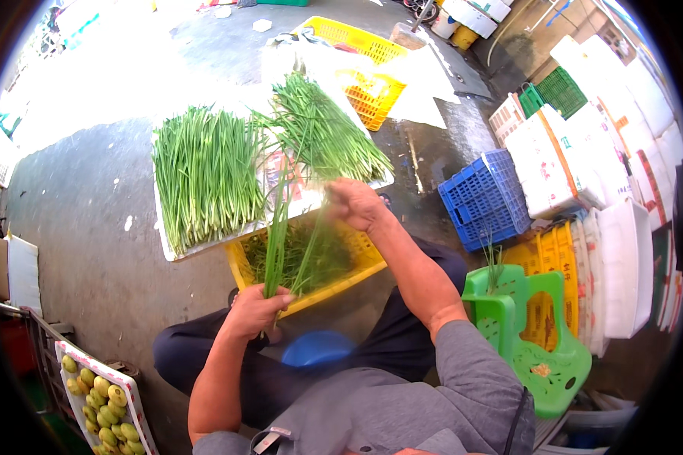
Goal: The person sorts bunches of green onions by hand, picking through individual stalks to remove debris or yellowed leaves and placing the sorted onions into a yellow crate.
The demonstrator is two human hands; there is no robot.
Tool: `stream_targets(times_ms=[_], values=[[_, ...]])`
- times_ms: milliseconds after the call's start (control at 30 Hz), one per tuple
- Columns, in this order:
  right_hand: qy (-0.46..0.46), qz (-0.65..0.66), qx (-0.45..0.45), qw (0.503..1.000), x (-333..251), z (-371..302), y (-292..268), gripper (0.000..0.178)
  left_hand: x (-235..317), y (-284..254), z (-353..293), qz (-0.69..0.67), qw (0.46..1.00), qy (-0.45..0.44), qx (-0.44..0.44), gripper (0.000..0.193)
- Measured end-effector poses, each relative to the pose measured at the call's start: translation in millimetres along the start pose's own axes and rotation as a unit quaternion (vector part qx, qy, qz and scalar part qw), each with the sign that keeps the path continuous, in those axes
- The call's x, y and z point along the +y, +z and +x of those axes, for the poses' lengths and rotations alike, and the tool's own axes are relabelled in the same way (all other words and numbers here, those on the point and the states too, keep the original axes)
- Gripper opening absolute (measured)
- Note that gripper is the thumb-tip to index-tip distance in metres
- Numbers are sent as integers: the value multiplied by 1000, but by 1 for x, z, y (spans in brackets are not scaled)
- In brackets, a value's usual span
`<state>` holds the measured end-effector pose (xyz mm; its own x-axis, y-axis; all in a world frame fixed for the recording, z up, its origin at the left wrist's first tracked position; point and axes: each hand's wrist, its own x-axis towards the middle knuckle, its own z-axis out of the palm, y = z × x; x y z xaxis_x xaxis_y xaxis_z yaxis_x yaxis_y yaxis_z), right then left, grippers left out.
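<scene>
My left hand [259, 309] is closed round the lower ends of a small bunch of green chives [278, 243], which stands upright with its tips toward the white board. My right hand [354, 203] is raised to the right of that bunch, by the near edge of the board; its fingertips are smeared by motion, so whether they hold anything is unclear. On the white board [173, 254] lie a neat pile of chives [205, 178] at left and a looser pile of chives [322, 129] at right. Beneath sits a yellow crate [322, 295] with loose green leaves [330, 254].
A blue basin [319, 348] lies between my legs. Right of me stand a green plastic chair [542, 371], a blue crate [486, 201] and stacked white foam boxes [542, 163]. Yellow baskets [372, 91] stand beyond the board. A tray of yellow-green fruit [102, 406] is at lower left.
</scene>
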<state>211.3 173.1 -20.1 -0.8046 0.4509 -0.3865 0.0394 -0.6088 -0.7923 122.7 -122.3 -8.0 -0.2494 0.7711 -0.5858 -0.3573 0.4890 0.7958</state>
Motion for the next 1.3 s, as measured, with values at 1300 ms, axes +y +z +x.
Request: stream_targets(times_ms=[1300], values=[[-286, -718, 109, 625, 4, -51, -23, 24, 31, -42, 6, -300, 910, 283, -35, 17]])
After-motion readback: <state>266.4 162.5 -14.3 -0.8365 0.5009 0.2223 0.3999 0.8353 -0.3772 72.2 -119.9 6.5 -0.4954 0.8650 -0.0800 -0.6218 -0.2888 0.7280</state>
